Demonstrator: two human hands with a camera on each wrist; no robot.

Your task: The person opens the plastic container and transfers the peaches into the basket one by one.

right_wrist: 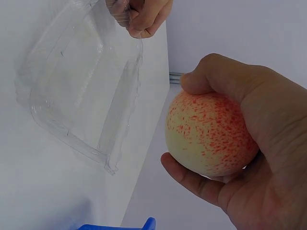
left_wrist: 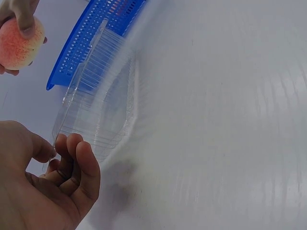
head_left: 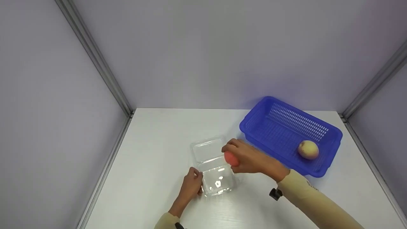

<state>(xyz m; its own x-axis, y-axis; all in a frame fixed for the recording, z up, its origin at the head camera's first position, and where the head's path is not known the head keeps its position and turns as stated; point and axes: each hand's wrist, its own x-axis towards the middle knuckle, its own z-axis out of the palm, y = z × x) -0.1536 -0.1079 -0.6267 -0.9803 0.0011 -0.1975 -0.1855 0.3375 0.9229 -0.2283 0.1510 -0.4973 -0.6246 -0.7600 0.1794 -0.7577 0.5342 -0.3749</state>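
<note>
A clear plastic clamshell box (head_left: pixel 218 181) lies opened out on the white table, its two halves hinged across the middle. My left hand (head_left: pixel 191 183) pinches the rim at the box's left side between thumb and fingers, as the left wrist view shows. In my right hand (head_left: pixel 251 156) is a peach (right_wrist: pixel 211 134), pale yellow with red speckles, gripped by curled fingers and thumb. The head view has this peach above the box's right side, near the hinge; the right wrist view shows it apart from the box. Another peach (head_left: pixel 308 149) sits in the blue basket.
The blue slotted plastic basket (head_left: pixel 254 140) stands at the back right of the white table (head_left: pixel 152 143), close to my right forearm. Grey panels (head_left: pixel 203 57) with metal frame strips (head_left: pixel 105 70) wall the table in at the back and both sides.
</note>
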